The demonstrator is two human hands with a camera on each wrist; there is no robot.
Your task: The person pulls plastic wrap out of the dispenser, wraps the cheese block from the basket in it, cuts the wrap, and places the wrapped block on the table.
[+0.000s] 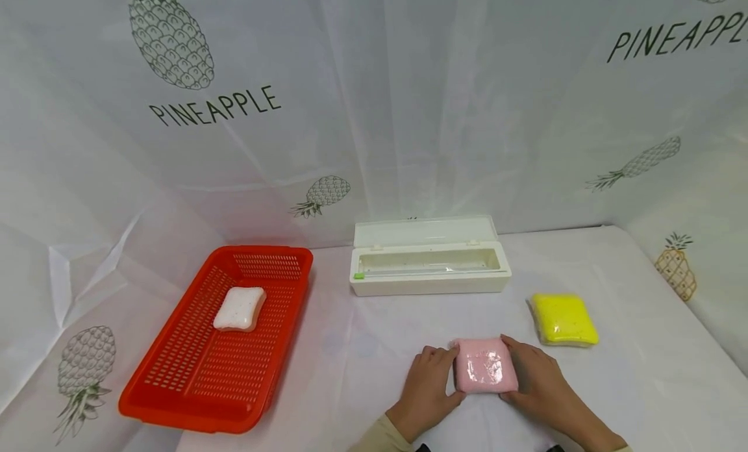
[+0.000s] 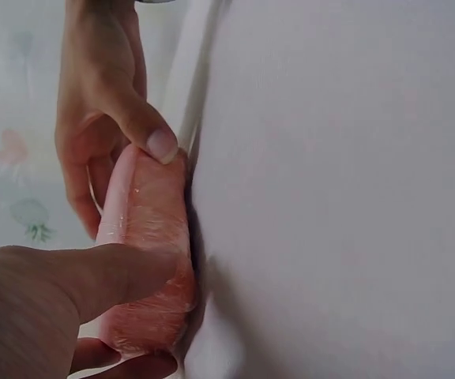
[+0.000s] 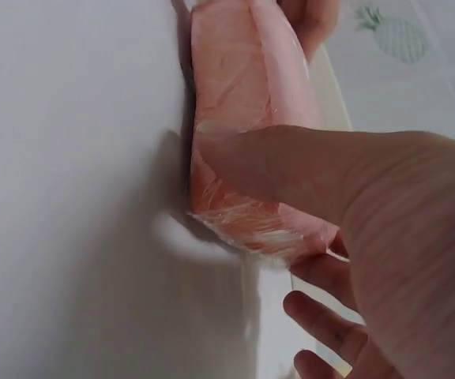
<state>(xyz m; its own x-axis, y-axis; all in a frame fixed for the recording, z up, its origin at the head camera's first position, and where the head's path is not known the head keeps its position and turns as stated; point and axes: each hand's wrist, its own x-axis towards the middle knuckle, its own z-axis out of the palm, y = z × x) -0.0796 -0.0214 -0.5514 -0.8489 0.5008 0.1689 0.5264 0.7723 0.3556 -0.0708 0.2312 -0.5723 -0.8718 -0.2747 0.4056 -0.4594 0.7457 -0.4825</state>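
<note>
A pink sponge wrapped in clear plastic film lies on the white cloth at the front. My left hand grips its left end, thumb at the near side and fingers toward the far side. From the right, my right hand holds the opposite end in the same way. Wrinkled film shows along the sponge's edge in the left wrist view. In the right wrist view, the thumb presses on the near side, and bunched film sits at the corner.
A yellow sponge lies to the right, its surface shiny. Behind stands a white cling film dispenser, lid raised, with a green slider. At left, a red basket contains a white sponge. Pineapple-printed cloth hangs behind.
</note>
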